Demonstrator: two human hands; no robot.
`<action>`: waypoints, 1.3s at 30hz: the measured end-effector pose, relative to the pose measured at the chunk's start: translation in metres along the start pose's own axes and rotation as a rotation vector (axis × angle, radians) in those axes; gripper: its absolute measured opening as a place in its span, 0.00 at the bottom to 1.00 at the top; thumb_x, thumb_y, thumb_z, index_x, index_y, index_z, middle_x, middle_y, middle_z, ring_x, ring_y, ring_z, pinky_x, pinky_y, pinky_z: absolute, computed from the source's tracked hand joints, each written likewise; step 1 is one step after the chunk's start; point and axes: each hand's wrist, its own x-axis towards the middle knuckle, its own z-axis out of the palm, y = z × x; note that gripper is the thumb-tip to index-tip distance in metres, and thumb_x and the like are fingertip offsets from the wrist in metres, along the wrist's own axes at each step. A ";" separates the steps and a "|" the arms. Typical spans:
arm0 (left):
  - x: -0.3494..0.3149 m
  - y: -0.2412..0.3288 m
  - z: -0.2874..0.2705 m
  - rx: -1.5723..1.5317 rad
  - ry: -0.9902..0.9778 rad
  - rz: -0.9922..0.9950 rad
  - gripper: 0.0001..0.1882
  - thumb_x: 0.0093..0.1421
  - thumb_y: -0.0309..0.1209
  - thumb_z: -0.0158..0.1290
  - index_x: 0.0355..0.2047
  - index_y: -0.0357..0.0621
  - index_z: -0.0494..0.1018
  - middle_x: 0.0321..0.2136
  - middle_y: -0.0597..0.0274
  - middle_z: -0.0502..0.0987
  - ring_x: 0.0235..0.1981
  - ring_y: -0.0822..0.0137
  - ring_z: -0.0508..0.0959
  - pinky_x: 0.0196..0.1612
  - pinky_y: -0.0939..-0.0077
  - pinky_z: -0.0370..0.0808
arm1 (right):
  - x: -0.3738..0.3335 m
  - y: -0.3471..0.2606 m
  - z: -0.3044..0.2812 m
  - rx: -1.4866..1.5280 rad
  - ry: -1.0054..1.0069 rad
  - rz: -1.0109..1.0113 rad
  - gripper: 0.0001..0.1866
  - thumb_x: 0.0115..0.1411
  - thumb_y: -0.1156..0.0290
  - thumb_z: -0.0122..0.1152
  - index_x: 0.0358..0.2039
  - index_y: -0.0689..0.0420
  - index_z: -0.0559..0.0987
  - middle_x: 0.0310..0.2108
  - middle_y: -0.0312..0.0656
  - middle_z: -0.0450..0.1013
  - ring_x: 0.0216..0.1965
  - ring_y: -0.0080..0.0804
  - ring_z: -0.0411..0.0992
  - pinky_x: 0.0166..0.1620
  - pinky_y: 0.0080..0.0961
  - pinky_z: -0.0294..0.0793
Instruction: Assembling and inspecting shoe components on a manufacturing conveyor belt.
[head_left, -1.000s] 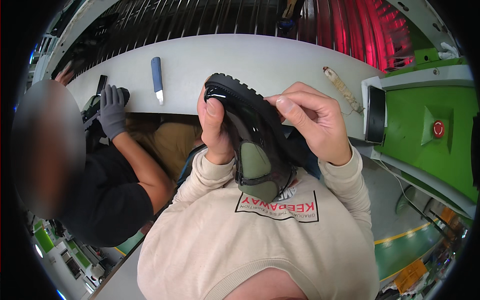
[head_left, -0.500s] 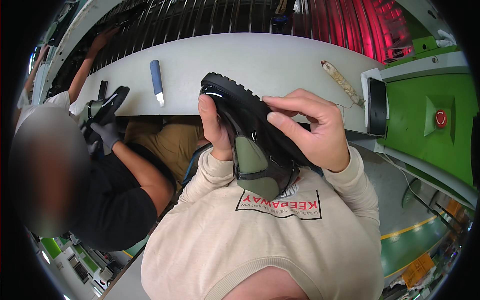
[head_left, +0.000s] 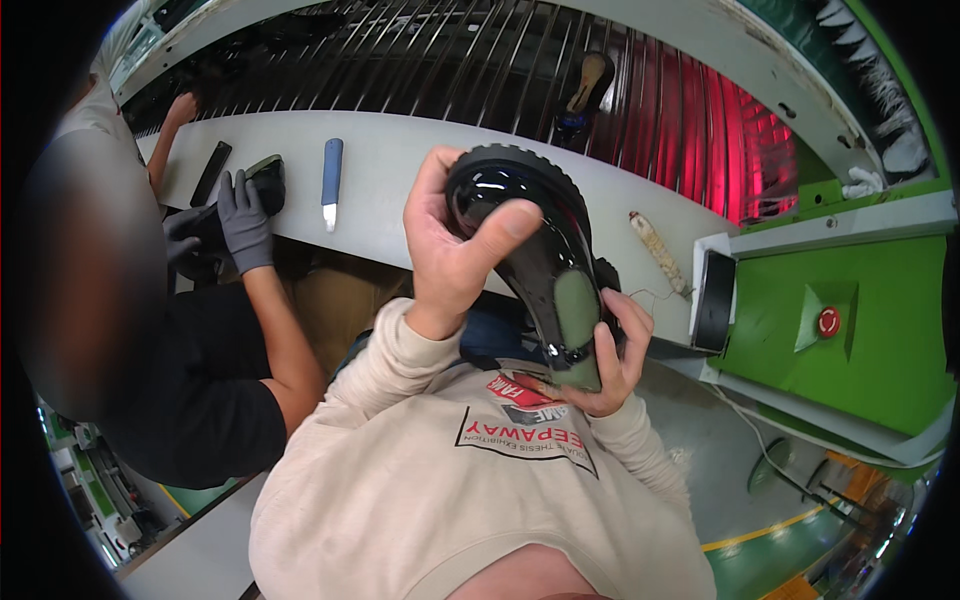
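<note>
Black shoe (head_left: 535,250) mid-frame, held off the bench (head_left: 400,170). Long axis runs upper left to lower right, toe up. Left hand (head_left: 450,250) grips the toe; right hand (head_left: 605,360) cups the heel.

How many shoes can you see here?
3. One glossy black shoe in the person's hands, left hand at the toe, right hand at the heel. One under a co-worker's gloved hand. One on the rack. More may be hidden.
</note>
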 end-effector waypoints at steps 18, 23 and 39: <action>0.032 -0.005 -0.001 0.379 -0.209 -0.075 0.21 0.72 0.33 0.58 0.59 0.33 0.73 0.46 0.50 0.86 0.47 0.65 0.85 0.53 0.71 0.80 | 0.041 0.006 -0.051 0.139 -0.001 0.205 0.38 0.45 0.77 0.83 0.60 0.62 0.80 0.54 0.62 0.78 0.52 0.56 0.78 0.57 0.45 0.78; 0.022 -0.015 -0.013 0.700 -0.440 0.141 0.46 0.55 0.47 0.74 0.68 0.36 0.68 0.67 0.40 0.71 0.67 0.40 0.73 0.68 0.54 0.70 | 0.132 0.016 -0.112 -0.030 -0.256 0.081 0.31 0.44 0.72 0.85 0.52 0.59 0.84 0.47 0.48 0.83 0.43 0.47 0.82 0.46 0.35 0.80; 0.045 0.048 0.017 0.899 -0.560 0.215 0.37 0.47 0.36 0.81 0.53 0.32 0.78 0.37 0.49 0.87 0.38 0.59 0.90 0.43 0.71 0.83 | 0.151 0.050 -0.007 1.223 0.128 0.580 0.59 0.69 0.22 0.21 0.76 0.67 0.57 0.67 0.64 0.68 0.68 0.55 0.69 0.70 0.48 0.68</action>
